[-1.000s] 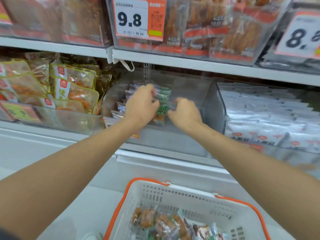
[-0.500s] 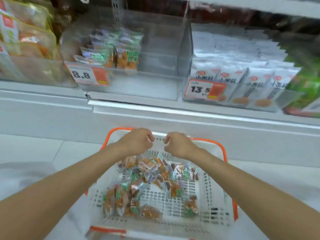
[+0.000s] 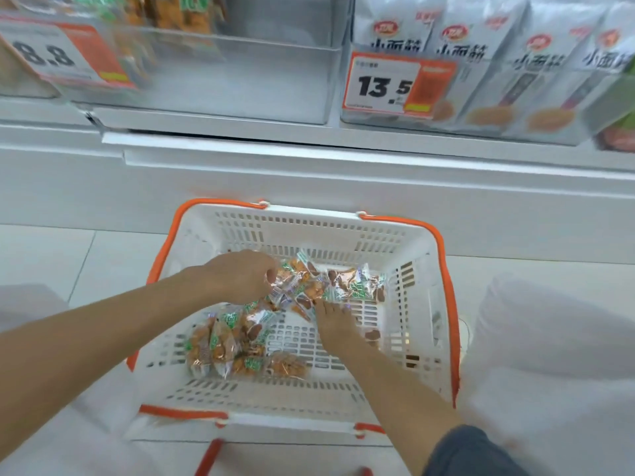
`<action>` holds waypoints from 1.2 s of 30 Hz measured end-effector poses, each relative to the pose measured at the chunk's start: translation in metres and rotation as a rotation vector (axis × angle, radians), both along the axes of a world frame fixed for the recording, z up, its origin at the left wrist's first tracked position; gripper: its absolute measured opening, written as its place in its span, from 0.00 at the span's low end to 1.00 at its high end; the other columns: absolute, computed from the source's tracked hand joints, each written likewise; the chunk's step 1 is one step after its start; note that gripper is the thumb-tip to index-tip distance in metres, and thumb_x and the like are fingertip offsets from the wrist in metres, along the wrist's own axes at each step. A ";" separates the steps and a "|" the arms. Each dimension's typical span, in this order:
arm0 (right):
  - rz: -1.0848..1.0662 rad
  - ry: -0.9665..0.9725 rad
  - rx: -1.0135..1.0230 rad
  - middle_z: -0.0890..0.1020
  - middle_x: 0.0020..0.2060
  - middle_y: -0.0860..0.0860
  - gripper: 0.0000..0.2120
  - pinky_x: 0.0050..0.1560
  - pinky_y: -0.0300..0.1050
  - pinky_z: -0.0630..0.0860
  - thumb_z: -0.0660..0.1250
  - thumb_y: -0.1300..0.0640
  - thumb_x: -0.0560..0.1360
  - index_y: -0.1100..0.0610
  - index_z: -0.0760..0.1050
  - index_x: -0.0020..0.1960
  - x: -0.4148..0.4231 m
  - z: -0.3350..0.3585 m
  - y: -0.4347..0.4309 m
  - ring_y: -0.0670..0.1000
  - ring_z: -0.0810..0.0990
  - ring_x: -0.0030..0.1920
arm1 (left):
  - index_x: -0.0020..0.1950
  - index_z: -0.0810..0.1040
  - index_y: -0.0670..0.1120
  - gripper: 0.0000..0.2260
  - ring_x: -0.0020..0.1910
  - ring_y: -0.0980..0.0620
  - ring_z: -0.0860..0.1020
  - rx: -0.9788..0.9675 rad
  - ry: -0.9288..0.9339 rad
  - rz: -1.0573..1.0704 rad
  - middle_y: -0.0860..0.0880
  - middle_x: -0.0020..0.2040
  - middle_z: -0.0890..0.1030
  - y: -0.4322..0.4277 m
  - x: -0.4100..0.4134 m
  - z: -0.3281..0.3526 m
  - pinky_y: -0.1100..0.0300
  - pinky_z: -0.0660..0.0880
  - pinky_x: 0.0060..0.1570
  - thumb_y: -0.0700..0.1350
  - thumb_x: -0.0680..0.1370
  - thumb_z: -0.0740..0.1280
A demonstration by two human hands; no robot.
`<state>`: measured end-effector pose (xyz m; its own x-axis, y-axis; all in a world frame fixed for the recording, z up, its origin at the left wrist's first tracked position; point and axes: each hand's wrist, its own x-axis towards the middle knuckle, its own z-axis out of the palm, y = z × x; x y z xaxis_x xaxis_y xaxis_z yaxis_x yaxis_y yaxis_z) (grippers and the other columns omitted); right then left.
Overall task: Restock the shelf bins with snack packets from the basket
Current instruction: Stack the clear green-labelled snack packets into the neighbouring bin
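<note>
Fingers of the left hand are curled in around a bunch of snack packets, the thumb and fingertips closed on the clear wrappers at the hand's 3 o'clock side. The right hand reaches in from 5 o'clock. Its fingers lie roughly straight, with the tips at the lower edge of the same bunch. Whether they pinch a wrapper or only touch it cannot be told.

Both hands are inside the basket, a white slotted one with orange handles folded down along its rim, standing on the pale floor. The held bunch sits toward 12 o'clock on the basket's bottom. A second heap of packets, orange pieces under green-printed film, lies toward 7 o'clock, apart from both hands.

Above the basket, at 12 o'clock in the view, runs the shelf. A clear shelf bin at 11 o'clock carries an 8.8 price card and holds a few similar packets at its blurred left end. Just beside it, at 1 o'clock, stand white packets in a bin with a 13.5 price card.
</note>
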<state>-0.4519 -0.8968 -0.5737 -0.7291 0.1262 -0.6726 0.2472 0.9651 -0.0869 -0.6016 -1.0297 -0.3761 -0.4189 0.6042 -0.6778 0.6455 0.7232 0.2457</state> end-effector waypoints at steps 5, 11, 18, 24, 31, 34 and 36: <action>0.443 -0.187 0.199 0.71 0.65 0.59 0.15 0.66 0.56 0.67 0.66 0.64 0.76 0.61 0.76 0.63 0.010 0.003 -0.009 0.61 0.68 0.66 | 0.66 0.73 0.51 0.13 0.50 0.55 0.68 -0.031 0.097 -0.084 0.53 0.59 0.76 0.004 -0.002 0.010 0.61 0.67 0.49 0.49 0.82 0.61; 0.174 -0.030 -0.026 0.78 0.39 0.49 0.02 0.47 0.44 0.80 0.68 0.62 0.76 0.58 0.75 0.47 -0.013 0.056 0.000 0.50 0.80 0.44 | 0.66 0.73 0.50 0.14 0.55 0.52 0.74 -0.056 0.131 -0.116 0.52 0.62 0.76 0.006 -0.002 0.014 0.59 0.72 0.51 0.47 0.81 0.61; -0.685 0.428 -0.614 0.81 0.48 0.54 0.17 0.39 0.44 0.76 0.70 0.58 0.76 0.62 0.72 0.62 -0.059 0.199 0.011 0.52 0.79 0.41 | 0.73 0.67 0.45 0.26 0.60 0.48 0.74 0.072 0.060 -0.019 0.47 0.68 0.73 0.002 -0.030 0.065 0.58 0.70 0.57 0.54 0.79 0.66; -1.283 0.475 -1.491 0.82 0.47 0.60 0.13 0.47 0.43 0.83 0.66 0.69 0.77 0.69 0.73 0.60 -0.040 0.274 0.019 0.54 0.84 0.45 | 0.66 0.73 0.41 0.31 0.48 0.50 0.82 0.404 -0.461 0.611 0.45 0.57 0.80 -0.007 -0.027 0.093 0.55 0.81 0.47 0.66 0.76 0.60; -1.066 0.421 -1.303 0.81 0.55 0.59 0.16 0.59 0.50 0.79 0.71 0.66 0.73 0.63 0.70 0.58 -0.054 0.280 0.010 0.57 0.82 0.57 | 0.55 0.78 0.42 0.20 0.37 0.56 0.80 0.909 -0.388 1.005 0.48 0.46 0.82 -0.008 -0.033 0.100 0.65 0.76 0.32 0.54 0.71 0.75; -0.837 0.628 -0.931 0.79 0.56 0.49 0.26 0.50 0.38 0.76 0.75 0.56 0.72 0.53 0.68 0.66 -0.061 0.288 0.009 0.47 0.79 0.56 | 0.42 0.82 0.44 0.13 0.30 0.56 0.71 0.960 -0.121 0.690 0.52 0.33 0.75 -0.007 -0.034 0.104 0.63 0.68 0.31 0.54 0.72 0.75; -0.748 0.696 -0.934 0.80 0.55 0.50 0.22 0.43 0.32 0.76 0.74 0.56 0.73 0.54 0.72 0.65 -0.067 0.292 0.008 0.47 0.80 0.54 | 0.36 0.78 0.40 0.17 0.29 0.54 0.64 0.991 -0.082 0.560 0.49 0.30 0.67 -0.005 -0.032 0.108 0.61 0.62 0.31 0.53 0.73 0.73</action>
